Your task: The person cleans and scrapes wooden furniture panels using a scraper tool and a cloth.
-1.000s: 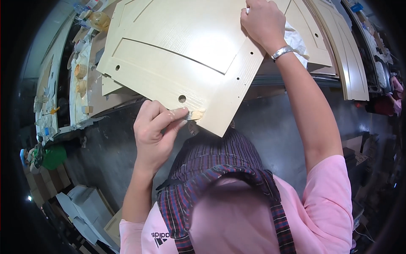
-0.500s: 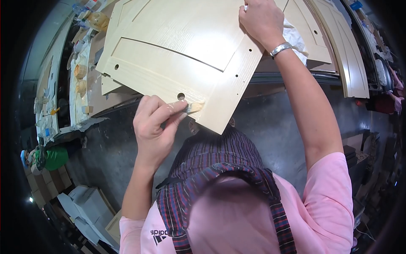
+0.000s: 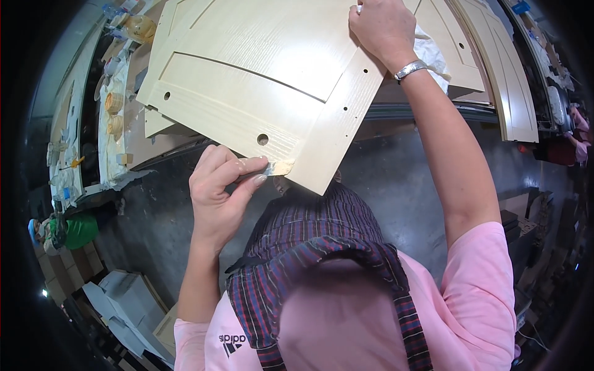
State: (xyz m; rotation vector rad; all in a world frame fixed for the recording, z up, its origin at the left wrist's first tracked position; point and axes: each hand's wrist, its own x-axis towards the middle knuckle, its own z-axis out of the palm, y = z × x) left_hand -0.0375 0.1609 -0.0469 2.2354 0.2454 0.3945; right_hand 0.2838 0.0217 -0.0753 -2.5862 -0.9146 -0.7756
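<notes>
A cream cabinet door panel with a recessed centre and several drilled holes lies tilted, its near corner jutting toward my body. My left hand pinches a small putty knife between thumb and fingers. Cream putty coats its blade, which rests against the panel's lower edge, just below a round hole. At the top, my right hand is closed round the panel's right edge. Something small and white shows by its fingertips, too little to name. Beside that wrist a white cloth hangs behind the panel.
Another cream panel lies beneath, and a framed door stands farther right. At left, a bench holds orange tubs and a jar of yellowish liquid. White boxes sit lower left. Co-workers are at both far sides.
My left hand and the putty knife have moved slightly left and down along the panel's lower edge. The panel appears shifted slightly left. My right hand keeps its grip.
</notes>
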